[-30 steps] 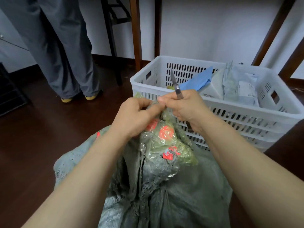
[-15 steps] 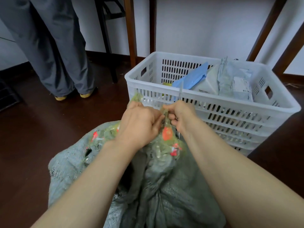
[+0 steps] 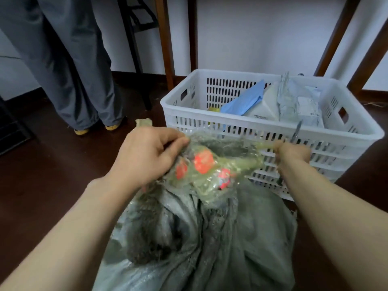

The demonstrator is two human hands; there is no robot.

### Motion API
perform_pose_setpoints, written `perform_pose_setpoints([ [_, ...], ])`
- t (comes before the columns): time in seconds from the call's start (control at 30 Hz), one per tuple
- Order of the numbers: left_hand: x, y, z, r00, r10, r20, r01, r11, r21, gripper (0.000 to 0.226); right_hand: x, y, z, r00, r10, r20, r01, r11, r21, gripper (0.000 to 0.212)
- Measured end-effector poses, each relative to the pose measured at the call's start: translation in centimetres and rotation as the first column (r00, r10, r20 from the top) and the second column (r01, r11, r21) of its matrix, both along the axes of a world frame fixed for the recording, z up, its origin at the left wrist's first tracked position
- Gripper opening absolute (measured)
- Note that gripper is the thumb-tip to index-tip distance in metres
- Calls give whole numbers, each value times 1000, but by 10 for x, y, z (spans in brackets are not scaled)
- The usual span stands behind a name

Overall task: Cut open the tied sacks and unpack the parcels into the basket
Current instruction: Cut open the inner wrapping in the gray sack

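Head view, the only one:

- Grey woven sack [image 3: 199, 238] sits on the dark floor [image 3: 42, 185], just in front of the white basket [image 3: 273, 128], so unloading is a short reach.
- Sack mouth is bundled in clear plastic wrap [image 3: 210, 164] with orange print.
- Left hand [image 3: 151, 156] has its fingers curled tight on the wrap's left side, anchoring the bundle.
- Right hand [image 3: 291, 152] is fisted round the knife [image 3: 296, 131], blade up against the basket wall. It looks to be pulling a strand of wrap taut as well, but motion blur makes that uncertain.
- Hands are well apart. I read that as tensioning the wrap so it tears or cuts cleanly.
- Parcels [image 3: 298, 101] already lie in the basket, with a blue one [image 3: 243, 99] to their left.
- Sack isn't visibly open yet, so this is probably still the cutting step.
- Someone's legs [image 3: 73, 70] stand back left, clear of the work.
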State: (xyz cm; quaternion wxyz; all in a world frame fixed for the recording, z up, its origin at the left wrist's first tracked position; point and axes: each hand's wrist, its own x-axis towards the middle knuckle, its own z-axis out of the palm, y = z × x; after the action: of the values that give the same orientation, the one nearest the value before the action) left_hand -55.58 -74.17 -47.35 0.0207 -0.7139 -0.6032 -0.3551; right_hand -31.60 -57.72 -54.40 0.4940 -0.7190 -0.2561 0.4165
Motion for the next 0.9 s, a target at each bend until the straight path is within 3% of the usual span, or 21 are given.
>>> perform_pose_setpoints([
  [0.1,-19,2,-5,967,166,192,-146,983,-114,23,-2,-7,2,977,213,-13,-213,977,6,3],
  [0.13,-22,5,-5,965,218,148,-192,966,-171,13,-10,-10,5,953,297,-56,-296,955,22,4],
  [0.2,-24,13,2,959,281,40,-253,909,-332,51,-24,-18,15,876,436,-207,-426,900,92,15],
  [0.27,-18,16,14,931,359,62,-291,836,-465,91,-35,-25,29,741,548,-388,-517,834,190,21],
  [0.33,-5,17,30,934,287,214,-189,902,-387,104,-44,-29,46,625,603,-495,-541,793,281,20],
  [0.4,20,18,42,915,123,385,11,945,-328,102,-50,-32,59,575,635,-516,-560,765,318,18],
  [0.47,41,24,39,907,12,422,192,879,-438,103,-54,-37,68,570,638,-517,-574,760,305,19],
  [0.53,58,31,23,934,-85,347,287,757,-587,107,-56,-35,71,615,605,-505,-555,788,269,19],
  [0.6,65,35,1,944,-137,299,302,723,-622,94,-52,-30,70,671,580,-461,-532,810,245,24],
  [0.73,55,33,-18,898,-36,438,286,806,-519,23,-30,-20,65,679,556,-479,-540,821,187,16],
  [0.83,37,29,-23,847,46,529,262,831,-491,12,-11,-21,61,523,475,-708,-551,822,144,18],
  [0.9,26,24,-23,784,152,601,223,835,-502,10,0,-18,60,405,388,-828,-457,870,184,18],
])
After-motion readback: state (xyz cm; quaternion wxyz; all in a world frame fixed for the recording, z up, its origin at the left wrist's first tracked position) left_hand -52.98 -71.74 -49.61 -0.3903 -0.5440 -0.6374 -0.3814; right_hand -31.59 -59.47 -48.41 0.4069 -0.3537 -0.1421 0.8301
